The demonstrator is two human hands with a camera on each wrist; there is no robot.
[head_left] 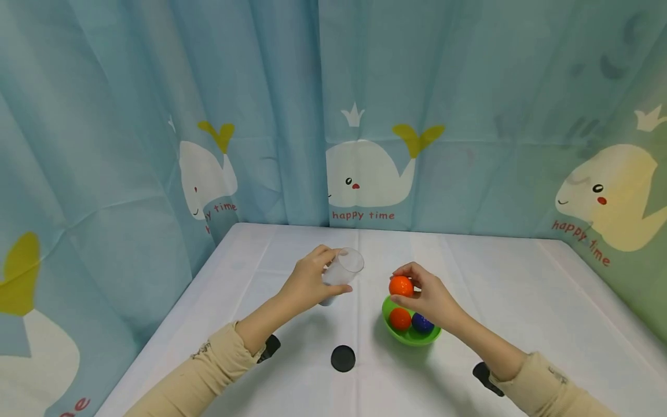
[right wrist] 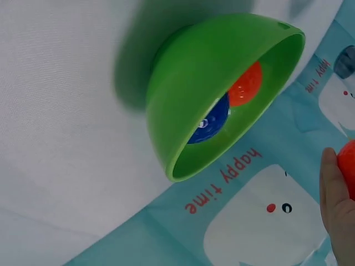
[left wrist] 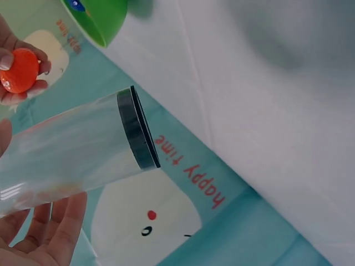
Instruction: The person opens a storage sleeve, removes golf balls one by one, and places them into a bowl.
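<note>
My left hand (head_left: pixel 311 277) grips a clear plastic cylinder (left wrist: pixel 72 149), tilted, its open mouth up and toward the right in the head view. A black cap (left wrist: pixel 137 127) closes its lower end. Nothing shows inside the cylinder. My right hand (head_left: pixel 433 295) pinches an orange ball (head_left: pixel 400 286) between thumb and fingers, above the far rim of a green bowl (head_left: pixel 411 340). In that bowl lie another orange ball (head_left: pixel 400 319) and a dark blue ball (head_left: pixel 422 323); in the right wrist view the bowl's wall partly hides both.
A round black lid (head_left: pixel 343 358) lies flat on the white tablecloth (head_left: pixel 292 382), left of the bowl and nearer me. Blue curtains (head_left: pixel 292 87) printed with whales hang behind the table and along its sides.
</note>
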